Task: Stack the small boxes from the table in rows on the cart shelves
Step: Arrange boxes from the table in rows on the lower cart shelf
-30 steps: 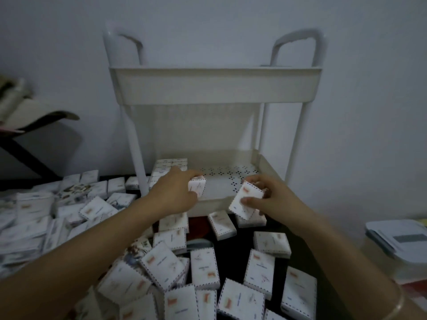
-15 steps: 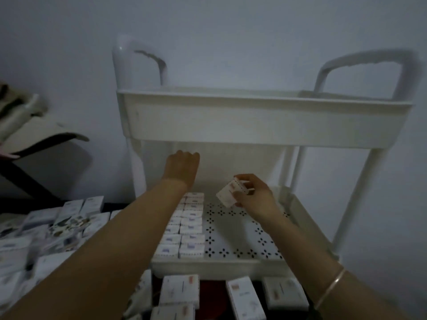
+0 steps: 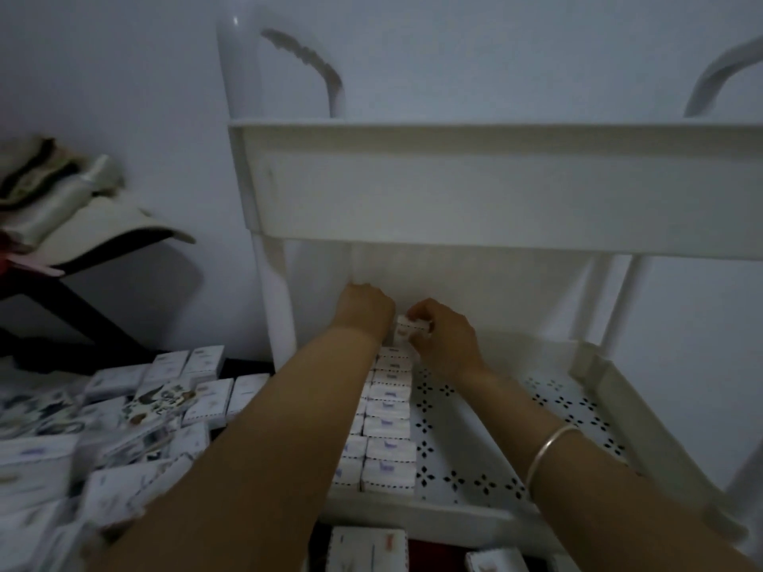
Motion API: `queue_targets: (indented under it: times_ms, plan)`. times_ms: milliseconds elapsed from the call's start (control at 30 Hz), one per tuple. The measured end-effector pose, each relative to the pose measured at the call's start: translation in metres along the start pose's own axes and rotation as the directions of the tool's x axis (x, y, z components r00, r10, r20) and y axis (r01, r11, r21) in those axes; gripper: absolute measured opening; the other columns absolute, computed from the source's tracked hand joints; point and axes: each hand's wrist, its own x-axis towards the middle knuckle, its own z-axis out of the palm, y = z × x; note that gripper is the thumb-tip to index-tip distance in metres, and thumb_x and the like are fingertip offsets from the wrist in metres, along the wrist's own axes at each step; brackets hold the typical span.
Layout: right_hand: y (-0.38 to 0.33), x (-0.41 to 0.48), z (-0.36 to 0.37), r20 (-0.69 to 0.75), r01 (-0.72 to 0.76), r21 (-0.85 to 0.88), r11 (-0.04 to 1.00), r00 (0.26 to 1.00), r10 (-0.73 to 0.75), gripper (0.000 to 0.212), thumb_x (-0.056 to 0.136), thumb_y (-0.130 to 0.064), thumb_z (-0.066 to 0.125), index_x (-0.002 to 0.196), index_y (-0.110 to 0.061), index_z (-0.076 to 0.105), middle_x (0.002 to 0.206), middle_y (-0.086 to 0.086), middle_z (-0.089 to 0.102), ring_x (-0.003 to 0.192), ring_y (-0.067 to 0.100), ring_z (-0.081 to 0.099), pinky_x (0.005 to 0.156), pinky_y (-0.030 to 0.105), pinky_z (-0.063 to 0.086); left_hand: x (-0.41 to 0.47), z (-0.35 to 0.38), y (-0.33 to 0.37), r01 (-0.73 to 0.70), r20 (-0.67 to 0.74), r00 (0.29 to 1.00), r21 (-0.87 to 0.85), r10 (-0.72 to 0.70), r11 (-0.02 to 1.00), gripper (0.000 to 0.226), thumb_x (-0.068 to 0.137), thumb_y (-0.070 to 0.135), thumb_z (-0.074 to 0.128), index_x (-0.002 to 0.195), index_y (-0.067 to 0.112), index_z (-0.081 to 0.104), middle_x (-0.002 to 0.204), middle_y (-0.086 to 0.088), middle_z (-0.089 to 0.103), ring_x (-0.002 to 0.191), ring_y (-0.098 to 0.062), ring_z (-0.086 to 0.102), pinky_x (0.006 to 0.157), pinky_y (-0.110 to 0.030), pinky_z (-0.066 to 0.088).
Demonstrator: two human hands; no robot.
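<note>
right hand [image 3: 444, 338] is pinching a small box [image 3: 408, 327] at the far end of the right row [image 3: 390, 423] on the lower cart shelf [image 3: 516, 410], box tilting, not seated. left hand [image 3: 365, 309] is sitting at the back of the left row, fingers hidden, can't tell. risk: seating it crooked is going to shove neighbours and skew both rows

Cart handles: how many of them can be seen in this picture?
2. One handle rises above the top shelf at the left; the other handle rises at the right and is cut by the picture's edge.
</note>
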Motion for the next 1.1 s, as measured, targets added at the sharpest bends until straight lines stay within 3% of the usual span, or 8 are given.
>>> queue_targets:
  times_ms: [133,333,467,567,700,833,967,1100]
  plan:
    - [0.003,0.003,0.007,0.122,-0.029,0.084,0.996,0.992,0.019,0.03,0.089,-0.006,0.059,0.115,-0.02,0.062,0.118,-0.003,0.062,0.098,0.009,0.055,0.081,0.02,0.043,0.002,0.006,0.003,0.003,0.019,1.0,0.07,-0.005,0.998,0.026,0.096,0.013,0.049,0.121,0.009,0.058,0.129,-0.009,0.055,0.124,-0.023,0.046,0.103,-0.034,0.034]
    - [0.006,0.002,0.004,0.312,-0.148,0.13,0.98,0.945,0.101,0.023,0.098,-0.013,0.049,0.116,-0.018,0.063,0.119,0.007,0.064,0.104,0.022,0.063,0.091,0.039,0.054,-0.006,-0.004,0.006,0.019,0.068,0.998,0.02,-0.02,1.0,0.032,0.097,0.015,0.05,0.127,0.006,0.053,0.135,-0.011,0.05,0.129,-0.025,0.039,0.104,-0.037,0.034]
    - [0.002,-0.002,0.003,0.3,-0.141,0.089,0.986,0.948,0.108,0.022,0.1,-0.015,0.045,0.119,-0.016,0.056,0.121,0.004,0.061,0.107,0.023,0.06,0.095,0.04,0.051,-0.028,-0.024,0.013,-0.001,-0.031,1.0,-0.102,-0.002,0.995,0.026,0.095,0.007,0.049,0.119,0.005,0.057,0.125,-0.012,0.055,0.119,-0.025,0.048,0.082,-0.032,0.039]
    - [-0.005,-0.005,-0.005,0.347,-0.072,-0.09,0.993,0.933,0.099,0.029,0.099,-0.021,0.047,0.127,-0.016,0.051,0.129,-0.001,0.054,0.115,0.019,0.052,0.1,0.034,0.042,-0.063,-0.032,0.02,-0.035,-0.077,0.997,-0.272,0.015,0.962,0.032,0.092,0.005,0.053,0.123,0.006,0.056,0.127,-0.011,0.055,0.117,-0.026,0.051,0.081,-0.031,0.042]
    - [-0.024,-0.033,-0.023,0.276,-0.109,-0.048,0.993,0.954,0.118,0.051,0.099,-0.017,0.047,0.148,-0.024,0.032,0.15,0.002,0.04,0.134,0.022,0.042,0.101,0.024,0.034,-0.134,-0.019,0.021,-0.236,-0.231,0.963,-0.489,0.136,0.84,0.023,0.091,0.004,0.051,0.105,0.013,0.065,0.112,-0.004,0.064,0.099,-0.019,0.06,0.084,-0.032,0.05]
    - [-0.05,-0.078,-0.043,0.198,0.044,-0.093,0.995,0.98,-0.025,0.049,0.095,-0.004,0.043,0.143,-0.014,0.041,0.144,0.007,0.047,0.13,0.022,0.045,0.099,0.02,0.033,-0.198,-0.007,0.019,-0.344,-0.162,0.931,-0.691,0.327,0.636,0.02,0.092,0.012,0.053,0.098,0.023,0.069,0.092,0.016,0.06,0.083,-0.002,0.055,0.075,-0.015,0.047]
    - [-0.076,-0.132,-0.058,0.178,0.101,-0.087,0.991,0.98,-0.084,0.041,0.094,-0.002,0.046,0.134,-0.012,0.051,0.137,0.006,0.051,0.123,0.018,0.048,0.101,0.023,0.037,-0.232,0.003,0.017,-0.371,-0.04,0.89,-0.641,0.453,0.672,0.018,0.09,0.031,0.063,0.106,0.025,0.069,0.09,0.018,0.06,0.082,0.003,0.053,0.075,-0.012,0.045]
    - [-0.1,-0.186,-0.075,0.132,0.164,-0.151,0.975,0.981,-0.144,0.024,0.09,-0.006,0.053,0.107,-0.019,0.063,0.103,-0.004,0.063,0.091,0.012,0.058,0.082,0.03,0.049,-0.254,0.01,0.005,-0.35,0.009,0.885,-0.648,0.466,0.677,0.037,0.086,0.051,0.063,0.114,0.026,0.067,0.102,0.018,0.064,0.09,0.003,0.055,0.075,-0.008,0.044]
